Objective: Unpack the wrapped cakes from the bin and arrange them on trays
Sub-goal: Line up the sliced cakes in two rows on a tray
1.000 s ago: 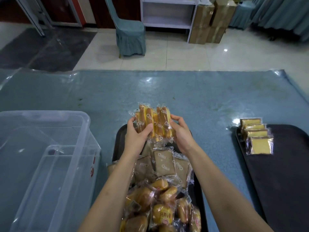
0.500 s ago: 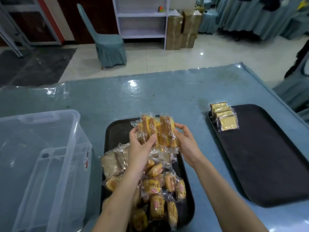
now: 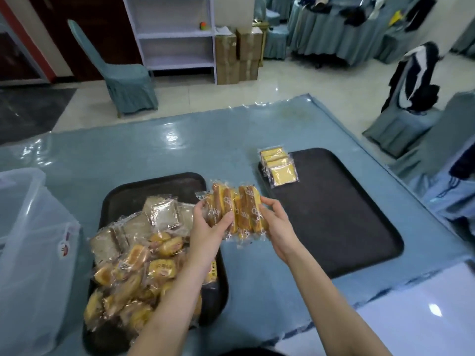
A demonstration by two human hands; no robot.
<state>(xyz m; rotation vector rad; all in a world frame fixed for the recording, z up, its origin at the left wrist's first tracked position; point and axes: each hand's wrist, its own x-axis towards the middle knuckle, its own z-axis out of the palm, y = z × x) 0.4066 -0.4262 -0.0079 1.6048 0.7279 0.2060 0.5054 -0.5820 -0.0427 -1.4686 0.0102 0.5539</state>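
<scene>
Head view: both hands [image 3: 205, 227] [image 3: 279, 227] grip crinkly clear-wrapped rectangular cakes [image 3: 235, 211] edgewise.

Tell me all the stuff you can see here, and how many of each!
held cakes: a bunch of several, yellow-brown in clear wrap, between both hands over the gap between the trays
left tray: one, black, heaped with wrapped cakes
piled cakes: too many to count, golden and brown
right tray: one, black, mostly bare
stacked cakes: a few overlapping, pale yellow, far left corner of right tray
bin: one, clear plastic, far left
table: one, blue cover
chair: one, teal cover, beyond the table
shelf: one, white
boxes: a few, brown cardboard
left hand: holds the bunch
right hand: holds the bunch
</scene>
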